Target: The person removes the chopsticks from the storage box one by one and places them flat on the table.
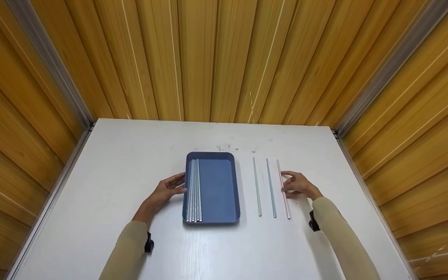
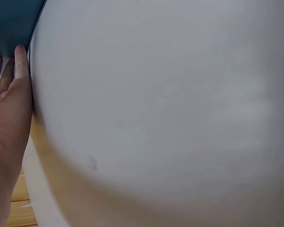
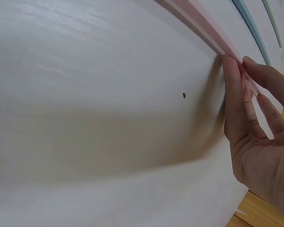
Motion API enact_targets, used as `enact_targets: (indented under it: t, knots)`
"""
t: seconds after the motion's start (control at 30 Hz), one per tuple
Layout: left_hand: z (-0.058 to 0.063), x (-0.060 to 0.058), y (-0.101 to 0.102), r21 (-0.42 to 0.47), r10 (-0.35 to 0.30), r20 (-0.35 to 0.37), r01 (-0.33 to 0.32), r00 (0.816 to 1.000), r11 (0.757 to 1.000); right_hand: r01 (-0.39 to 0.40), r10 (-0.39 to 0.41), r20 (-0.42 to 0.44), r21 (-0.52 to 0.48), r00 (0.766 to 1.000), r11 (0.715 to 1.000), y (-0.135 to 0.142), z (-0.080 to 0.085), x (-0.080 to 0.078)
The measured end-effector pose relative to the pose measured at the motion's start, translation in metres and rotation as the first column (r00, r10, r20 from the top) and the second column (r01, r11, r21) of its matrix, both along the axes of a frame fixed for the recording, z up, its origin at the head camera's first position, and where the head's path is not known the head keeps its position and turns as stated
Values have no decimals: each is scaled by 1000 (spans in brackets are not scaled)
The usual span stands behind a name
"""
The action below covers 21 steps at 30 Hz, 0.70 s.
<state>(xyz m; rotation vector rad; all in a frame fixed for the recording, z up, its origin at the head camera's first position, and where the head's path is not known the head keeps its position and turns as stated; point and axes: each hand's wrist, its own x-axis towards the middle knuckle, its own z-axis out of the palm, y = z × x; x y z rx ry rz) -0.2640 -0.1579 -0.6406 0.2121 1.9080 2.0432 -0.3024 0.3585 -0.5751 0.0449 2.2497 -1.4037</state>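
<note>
The pink stick could probably twist or swing into the blue stick beside it, being thin and pinched only near its middle. It lies between thumb and fingers of the right hand, narrowed onto it; whether it touches the bench I cannot tell. The left hand's fairly straight fingers touch the blue tray.

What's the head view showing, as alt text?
The right hand pinches a pink stick beside a blue stick and a green stick on a white table. The left hand touches the left side of a blue tray holding more sticks.
</note>
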Motion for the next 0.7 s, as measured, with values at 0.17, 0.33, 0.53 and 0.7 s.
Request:
enact_targets:
  t: [0.17, 0.33, 0.53, 0.7]
  knots:
    - [0, 1, 1, 21, 3, 4, -4, 1000, 1000, 11, -10, -28, 33, 1000, 999, -2, -2, 1]
    - [-1, 1, 0, 39, -4, 4, 4, 1000, 999, 6, -2, -60, 68, 998, 998, -5, -4, 2]
    - [0, 1, -1, 23, 31, 18, -31, 999, 999, -5, 7, -67, 44, 998, 999, -4, -8, 0]
    - [-2, -1, 2, 10, 35, 29, -35, 999, 999, 16, -14, -66, 27, 998, 1000, 3, -9, 1]
